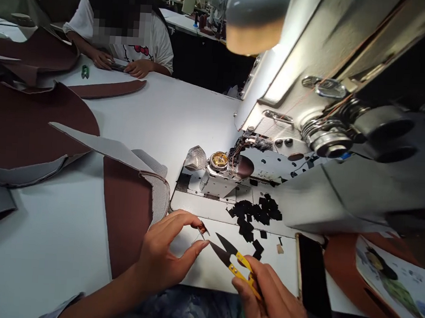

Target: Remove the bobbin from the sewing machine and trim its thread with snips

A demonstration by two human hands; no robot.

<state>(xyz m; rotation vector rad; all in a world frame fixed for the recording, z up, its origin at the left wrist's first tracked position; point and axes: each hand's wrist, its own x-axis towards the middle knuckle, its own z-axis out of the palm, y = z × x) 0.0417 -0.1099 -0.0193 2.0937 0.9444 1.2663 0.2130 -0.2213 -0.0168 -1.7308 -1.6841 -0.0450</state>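
Observation:
Between the thumb and fingers of my left hand [169,247] is a small metal bobbin [203,229] wound with reddish-brown thread. A thin thread end seems to hang beside it. My right hand [272,297] grips yellow-handled thread snips [240,266], whose dark blades stand apart and point at the bobbin. The blade tips are close to my left thumb; whether they touch the thread I cannot tell. Beyond both hands stands the sewing machine [291,111], with its round hook [219,160] exposed on the raised bed.
Small black fabric squares [256,212] lie scattered near the machine bed. Brown padded pieces [126,216] cover the left side. A dark phone-like slab [313,275] lies at right beside a printed picture [395,280]. Across the table sits another person [122,43], hands on a flat object.

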